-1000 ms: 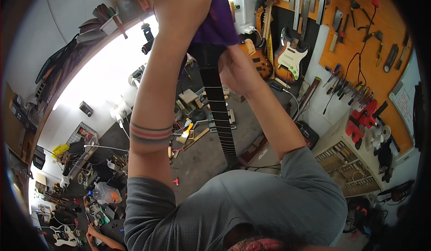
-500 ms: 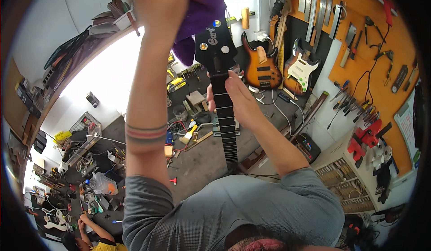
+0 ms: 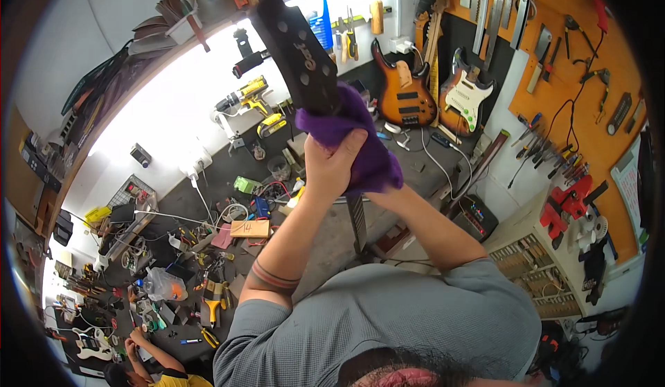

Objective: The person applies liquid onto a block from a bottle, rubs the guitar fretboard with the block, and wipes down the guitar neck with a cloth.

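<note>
A white wall (image 3: 69,33) rises on the left above a long, curving brown shelf edge (image 3: 67,171), with harsh white light (image 3: 156,106) glaring below it. A dark workbench (image 3: 327,231) spreads beneath. On the right, an orange tool board (image 3: 547,2) hangs above a pale cabinet (image 3: 523,231) with small drawers.

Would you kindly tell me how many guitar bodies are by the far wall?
2: a sunburst body right of the purple cloth, and a body with cream pickguard farther right; others may be hidden behind them.
</note>
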Available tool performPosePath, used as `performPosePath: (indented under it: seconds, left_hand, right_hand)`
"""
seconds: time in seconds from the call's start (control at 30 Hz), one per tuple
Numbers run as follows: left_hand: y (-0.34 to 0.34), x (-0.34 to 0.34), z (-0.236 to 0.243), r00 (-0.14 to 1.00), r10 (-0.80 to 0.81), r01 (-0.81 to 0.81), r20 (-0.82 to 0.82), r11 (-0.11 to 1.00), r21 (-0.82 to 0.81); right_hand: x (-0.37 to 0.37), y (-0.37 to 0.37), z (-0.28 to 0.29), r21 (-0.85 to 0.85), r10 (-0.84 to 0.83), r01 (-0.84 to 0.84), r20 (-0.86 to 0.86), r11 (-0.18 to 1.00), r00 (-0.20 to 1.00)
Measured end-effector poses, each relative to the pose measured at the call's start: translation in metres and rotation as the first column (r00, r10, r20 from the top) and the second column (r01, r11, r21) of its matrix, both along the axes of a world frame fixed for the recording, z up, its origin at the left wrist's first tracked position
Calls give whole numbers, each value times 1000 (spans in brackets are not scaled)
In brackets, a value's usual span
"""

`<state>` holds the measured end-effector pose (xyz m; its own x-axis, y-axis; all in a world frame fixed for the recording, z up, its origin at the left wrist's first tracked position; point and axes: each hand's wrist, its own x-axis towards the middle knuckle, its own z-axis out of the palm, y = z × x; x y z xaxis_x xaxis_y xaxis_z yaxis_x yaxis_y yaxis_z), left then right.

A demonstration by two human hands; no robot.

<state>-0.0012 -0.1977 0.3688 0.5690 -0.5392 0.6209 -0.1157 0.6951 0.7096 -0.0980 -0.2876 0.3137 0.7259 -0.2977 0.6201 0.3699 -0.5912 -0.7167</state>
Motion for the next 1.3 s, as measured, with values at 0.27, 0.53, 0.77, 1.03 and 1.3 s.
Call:
performPosePath:
  seconds: [0.27,0.53,0.77,1.03,1.3]
  left_hand:
    - [1,6,-137,928,-313,368,-202,857,362]
    - [-41,6,-156,634,-720,666,-282,324,671]
    - [-32,-12,-119,374,-883,687,-285,57,724]
    - [-72,-38,-143,94,-907,581,-411,-286,762]
    - [-92,-83,-160,-183,-849,389,-495,-525,757]
  right_hand:
    - [-80,-84,6,283,87,-19,-227,959,970]
    - [-68,-64,47,506,175,-231,156,831,972]
    - [-154,-5,41,597,-175,-57,324,800,930]
    - [-219,61,1,636,-545,256,312,728,778]
    - [-252,111,-32,495,-696,539,211,681,686]
